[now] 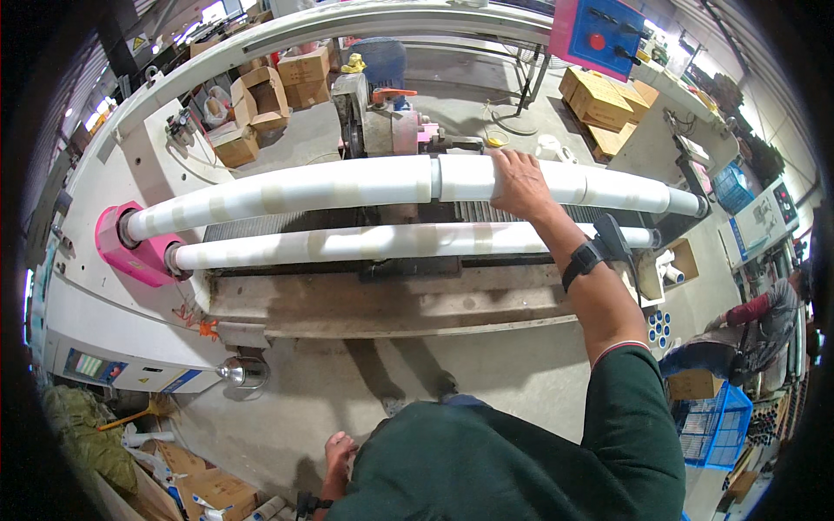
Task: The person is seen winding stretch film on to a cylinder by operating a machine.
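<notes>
A long white roll [295, 187], split by narrow seams into sections and banded with pale tape, runs across the machine on a bar. My right hand [521, 184] is on top of it, just right of the middle seam, with the fingers curled over its far side. Below it, a thinner white roll [391, 243] lies roughly parallel. Pink end holders [130, 247] carry both rolls at the left. Low beside my body, well away from the rolls, is my left hand [340, 450]. Its fingers are curled in, and anything inside them is hidden.
A blue and pink control box [599, 36] hangs at the upper right. Below the rolls runs a machine ledge [417, 304]. Another person [751, 326] is at the far right, near a blue crate [717, 425]. Cardboard boxes [261, 97] stand behind the machine.
</notes>
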Demonstrator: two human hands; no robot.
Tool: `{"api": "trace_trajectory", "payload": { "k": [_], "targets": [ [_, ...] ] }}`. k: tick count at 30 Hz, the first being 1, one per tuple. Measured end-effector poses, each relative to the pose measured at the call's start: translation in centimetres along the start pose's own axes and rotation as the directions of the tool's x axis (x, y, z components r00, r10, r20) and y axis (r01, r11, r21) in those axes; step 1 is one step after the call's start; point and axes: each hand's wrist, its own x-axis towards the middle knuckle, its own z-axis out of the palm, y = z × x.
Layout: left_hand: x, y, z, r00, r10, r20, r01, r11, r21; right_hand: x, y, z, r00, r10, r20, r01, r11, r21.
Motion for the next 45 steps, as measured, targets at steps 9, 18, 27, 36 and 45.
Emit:
{"api": "trace_trajectory", "payload": {
  "k": [9, 18, 27, 36, 45],
  "targets": [
    [0.9, 1.1, -3.3, 0.999, 0.006, 0.040, -0.005, 1.000, -0.029, -11.4, -6.8, 5.6, 0.977, -0.043, -0.210, 0.092, 0.969, 0.229],
    [2.1, 5.4, -2.7, 0.995, -0.027, -0.096, 0.044, 0.983, 0.177, -32.3, -10.8, 21.8, 0.678, 0.078, 0.731, -0.442, 0.837, 0.321],
    [2.6, 5.5, -4.6, 0.993, -0.049, -0.109, 0.062, 0.991, 0.120, -41.7, -9.6, 26.2, 0.415, 0.291, 0.862, -0.743, 0.655, 0.137],
    [1.4, 6.8, -4.3, 0.990, -0.046, -0.130, 0.072, 0.978, 0.195, -37.4, -12.5, 26.8, 0.512, 0.196, 0.836, -0.711, 0.643, 0.285],
    [2.0, 5.4, -5.8, 0.989, -0.049, -0.140, 0.060, 0.995, 0.080, -36.5, -12.9, 27.5, 0.524, 0.151, 0.838, -0.676, 0.673, 0.302]
  ]
}}
